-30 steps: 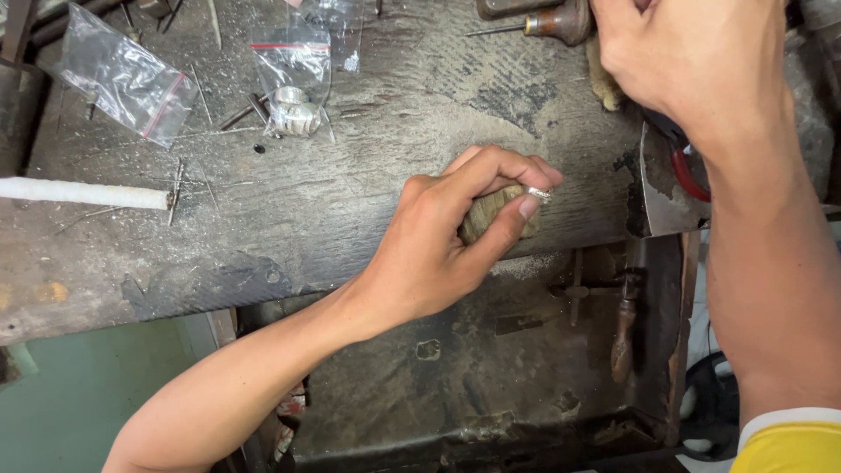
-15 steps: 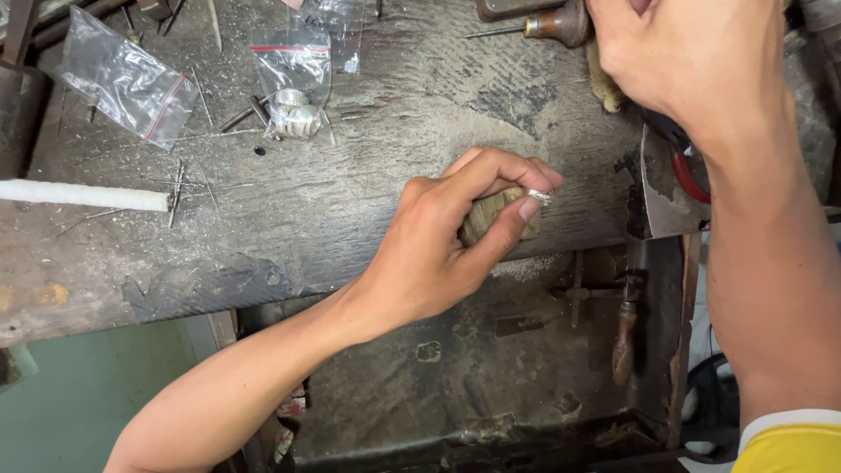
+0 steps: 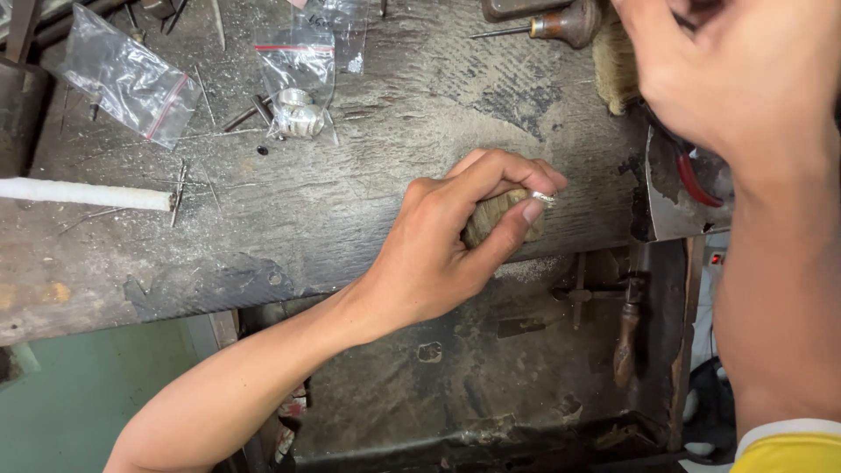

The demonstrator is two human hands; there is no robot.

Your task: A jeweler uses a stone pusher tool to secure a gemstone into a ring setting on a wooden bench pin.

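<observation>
On the worn bench ahead of you lie three clear plastic zip bags: one far left (image 3: 127,79), red-striped; another (image 3: 298,66) beside silver rings; a third (image 3: 346,26) at the top edge.

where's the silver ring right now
In the head view the silver ring sits right of centre, pinched at the fingertips of the left hand against a small wooden peg at the front edge of the worn workbench.

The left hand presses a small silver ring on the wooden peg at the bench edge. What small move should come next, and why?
Probably the right hand should come down with a tool to the ring. The left hand already pins the ring with fingertip and thumb against the wooden peg, so it looks steady and exposed. The right hand is up at the bench's far corner among tools, away from the ring.
</observation>
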